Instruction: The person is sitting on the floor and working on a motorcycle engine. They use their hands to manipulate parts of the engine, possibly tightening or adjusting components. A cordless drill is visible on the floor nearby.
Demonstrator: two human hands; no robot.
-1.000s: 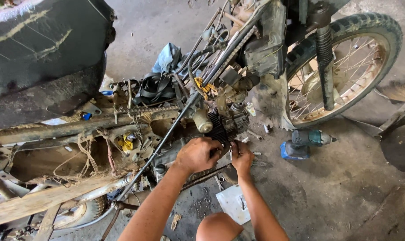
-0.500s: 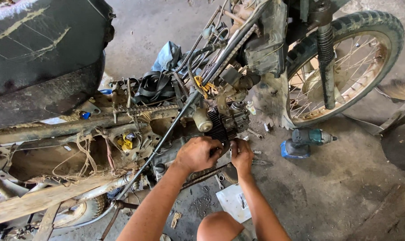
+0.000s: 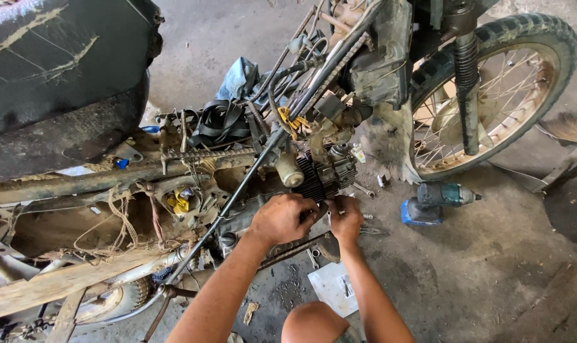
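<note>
A stripped, dirty motorcycle fills the view, its finned engine cylinder (image 3: 326, 174) near the middle. My left hand (image 3: 282, 219) is curled against the engine case just below the cylinder, fingers closed on some part I cannot make out. Touching the same spot from the right, my right hand (image 3: 345, 219) has its fingers bent onto the engine. A long black rod (image 3: 237, 190) runs diagonally past my left wrist. My knee (image 3: 314, 324) shows at the bottom edge.
The front wheel (image 3: 491, 95) with its fork stands at the upper right. A blue and black cordless power tool (image 3: 437, 200) lies on the concrete floor to the right of my hands. A white paper (image 3: 333, 286) lies below them. The black seat (image 3: 53, 76) is upper left.
Both hands stay at the same spot on the engine; only slight shifts of the fingers and the camera are visible.
</note>
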